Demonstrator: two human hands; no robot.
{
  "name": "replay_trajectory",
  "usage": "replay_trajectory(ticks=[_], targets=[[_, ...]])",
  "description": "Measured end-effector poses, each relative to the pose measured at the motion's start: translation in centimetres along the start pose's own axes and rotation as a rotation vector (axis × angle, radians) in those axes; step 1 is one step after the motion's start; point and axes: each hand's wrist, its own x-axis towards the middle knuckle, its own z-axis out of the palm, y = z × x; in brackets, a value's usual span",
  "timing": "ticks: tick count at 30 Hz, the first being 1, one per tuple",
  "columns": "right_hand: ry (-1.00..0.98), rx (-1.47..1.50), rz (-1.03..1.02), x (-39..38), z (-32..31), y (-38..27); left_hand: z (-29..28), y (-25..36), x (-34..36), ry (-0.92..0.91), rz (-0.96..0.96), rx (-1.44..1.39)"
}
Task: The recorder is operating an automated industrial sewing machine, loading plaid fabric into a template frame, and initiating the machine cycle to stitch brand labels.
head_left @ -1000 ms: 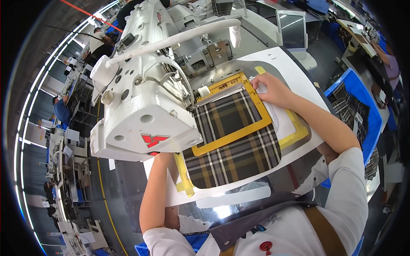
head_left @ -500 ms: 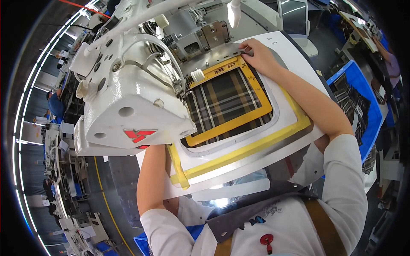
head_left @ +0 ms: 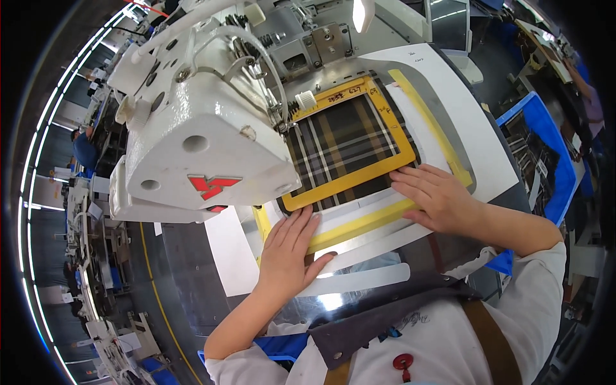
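Overall, a white sewing machine (head_left: pixel 205 151) fills the far left of the bench (head_left: pixel 192 256), its head overhanging the work. Under it lies a white sheet (head_left: pixel 491 170) edged with yellow tape (head_left: pixel 359 226), carrying dark plaid cloth (head_left: pixel 346 144) beneath a yellow frame (head_left: pixel 351 184). The cloth seems already placed and lies smooth inside the frame; no stitching can be made out, so sewing is probably left, though the machine head hides part. Both hands are open, palms down, gripping nothing: the left hand (head_left: pixel 289 253) reaches the frame's near-left edge, the right hand (head_left: pixel 439 200) its near-right corner. A red emblem (head_left: pixel 213 186) marks the machine; small black handwriting appears on the frame and the sheet's far corner.
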Motion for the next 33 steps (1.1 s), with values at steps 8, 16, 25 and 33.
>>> replay_trajectory(ticks=[8,16,25,33], targets=[[-0.001,0.006,0.025,-0.9,0.3,-0.4,0.5,0.3,-0.7,0.018,0.04,0.029],[-0.053,-0.017,0.06,-0.5,-0.3,-0.9,0.6,0.3,-0.8,0.054,0.008,-0.062],[0.131,-0.088,-0.053,-0.7,1.8,-0.3,0.7,-0.3,-1.1,0.02,0.022,0.087],[0.72,0.113,1.132,-15.6,-6.1,11.5,1.4,1.1,-0.9,0.059,-0.008,0.094]])
